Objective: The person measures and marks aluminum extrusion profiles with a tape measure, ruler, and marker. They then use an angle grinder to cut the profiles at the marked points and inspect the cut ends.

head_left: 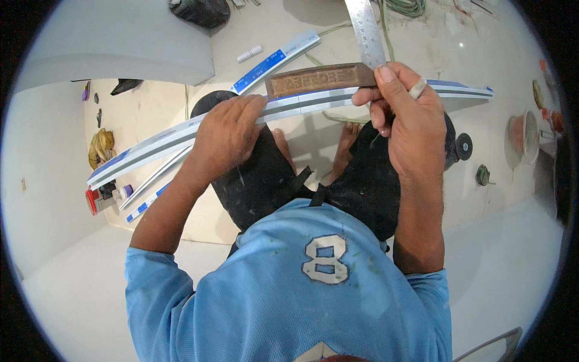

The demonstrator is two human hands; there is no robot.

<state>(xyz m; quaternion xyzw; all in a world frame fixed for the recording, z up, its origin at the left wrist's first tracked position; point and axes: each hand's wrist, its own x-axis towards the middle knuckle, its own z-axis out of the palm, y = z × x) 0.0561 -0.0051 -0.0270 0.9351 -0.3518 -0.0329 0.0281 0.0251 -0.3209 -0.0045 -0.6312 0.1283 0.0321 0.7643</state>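
A long white profile strip with blue film (157,145) lies across my thighs. My left hand (232,130) is closed over it left of centre. A set square, with a steel ruled blade (365,33) pointing away from me and a brown stock (316,78), rests against the strip's far edge. My right hand (410,120) grips the square near the corner, thumb on top, curled fingers by the strip; one finger has a pale wrap. Other strips (259,69) lie on the floor beyond and beneath.
Pale tiled floor (458,54) with a white marker (249,53), coiled green cord (404,7) and dark bag (199,9). A white wall corner (120,48) juts in at upper left. Small items and a yellow bag (101,148) lie left; a bucket (522,136) and tape roll (463,146) are right.
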